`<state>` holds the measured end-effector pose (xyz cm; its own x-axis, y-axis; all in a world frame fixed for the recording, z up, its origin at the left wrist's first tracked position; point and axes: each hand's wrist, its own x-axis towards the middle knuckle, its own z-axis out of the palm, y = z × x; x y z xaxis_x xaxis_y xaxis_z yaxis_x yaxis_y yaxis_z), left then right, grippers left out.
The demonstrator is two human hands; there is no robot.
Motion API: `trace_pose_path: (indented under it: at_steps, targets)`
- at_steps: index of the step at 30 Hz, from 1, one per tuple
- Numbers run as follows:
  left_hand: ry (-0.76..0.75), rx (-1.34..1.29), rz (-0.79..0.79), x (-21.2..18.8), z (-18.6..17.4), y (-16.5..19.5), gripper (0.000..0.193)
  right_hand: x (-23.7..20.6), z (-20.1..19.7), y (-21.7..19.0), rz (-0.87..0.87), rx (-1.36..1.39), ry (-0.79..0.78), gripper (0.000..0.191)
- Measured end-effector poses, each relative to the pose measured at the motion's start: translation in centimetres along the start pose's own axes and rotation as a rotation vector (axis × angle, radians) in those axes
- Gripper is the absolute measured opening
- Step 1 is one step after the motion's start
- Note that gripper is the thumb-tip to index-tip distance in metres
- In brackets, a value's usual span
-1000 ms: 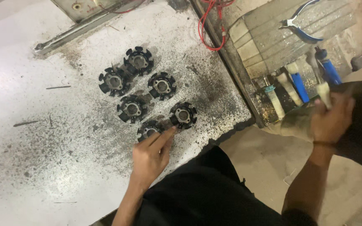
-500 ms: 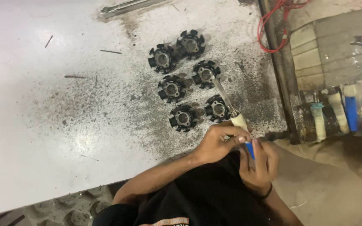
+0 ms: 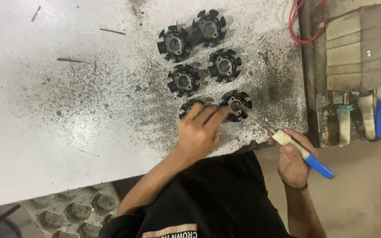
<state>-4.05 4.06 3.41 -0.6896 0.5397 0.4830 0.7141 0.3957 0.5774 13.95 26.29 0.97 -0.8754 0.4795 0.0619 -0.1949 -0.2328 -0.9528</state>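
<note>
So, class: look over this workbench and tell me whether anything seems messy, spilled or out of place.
Dark gritty debris is scattered over the white table, thickest around the six black toothed parts. A few loose thin rods lie stray at upper left. Nothing looks tipped or broken.

A black toothed stator core lay flat near the table's front edge, toward its right end — a second core sat just beside it. A blue-handled tool slanted down — its metal tip in the first core's centre hole.
</note>
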Motion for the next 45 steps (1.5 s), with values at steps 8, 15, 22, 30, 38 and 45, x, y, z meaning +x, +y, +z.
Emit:
trace_pose_path:
  at_steps: [8, 15, 22, 30, 38, 45]
  targets:
    - [-0.125, 0.006, -0.106, -0.9, 1.3, -1.0, 0.030, -1.3, 0.0, -2.3, 0.115, -0.560, 0.031, 0.034]
    - [-0.133, -0.042, -0.098, -0.6, 0.3, -1.3, 0.032, 0.3, 1.0, -3.4, 0.104, -0.552, -0.013, 0.034]
    - [-0.173, -0.072, -0.082, -0.9, 1.3, -1.4, 0.027, 2.1, 4.0, -6.5, 0.085, -0.743, -0.101, 0.031]
    - [-0.194, -0.103, -0.051, -1.0, 2.2, -1.3, 0.035, 4.6, 6.2, -9.2, 0.001, -0.995, -0.326, 0.034]
    - [0.106, -0.009, 0.041, 2.9, -6.3, -1.3, 0.024, 6.1, 3.3, -5.9, 0.153, -0.151, 0.030, 0.025]
    - [0.009, 0.161, -0.079, 7.6, -1.7, -4.6, 0.037, 9.1, 2.5, -1.9, 0.020, -0.349, -0.047, 0.029]
